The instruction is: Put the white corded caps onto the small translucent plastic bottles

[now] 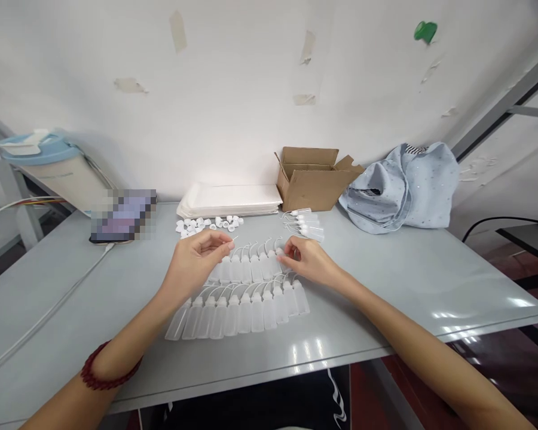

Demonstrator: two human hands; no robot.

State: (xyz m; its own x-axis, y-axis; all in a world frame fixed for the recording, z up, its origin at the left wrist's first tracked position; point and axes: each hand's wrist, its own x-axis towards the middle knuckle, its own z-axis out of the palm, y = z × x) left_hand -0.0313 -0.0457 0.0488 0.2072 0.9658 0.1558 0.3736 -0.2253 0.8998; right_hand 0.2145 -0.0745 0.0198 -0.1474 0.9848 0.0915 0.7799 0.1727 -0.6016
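Two rows of small translucent bottles with thin curved tubes lie on the grey table. The front row (251, 313) fans out below my hands, and the back row (246, 269) lies between them. My left hand (200, 258) is closed in a pinch on the end of a thin white piece at the back row's left end. At that row's right end, my right hand (305, 258) has its fingers curled together by the last bottle; what they hold, if anything, is hidden. Small white caps (210, 224) are scattered behind my left hand.
More tubed bottles (307, 226) lie before an open cardboard box (316, 188). A stack of white sheets (231, 200) rests against the wall. A phone (123, 216) with a cable and a blue-lidded cup (58, 170) are left; light-blue cloth (403, 191) is right.
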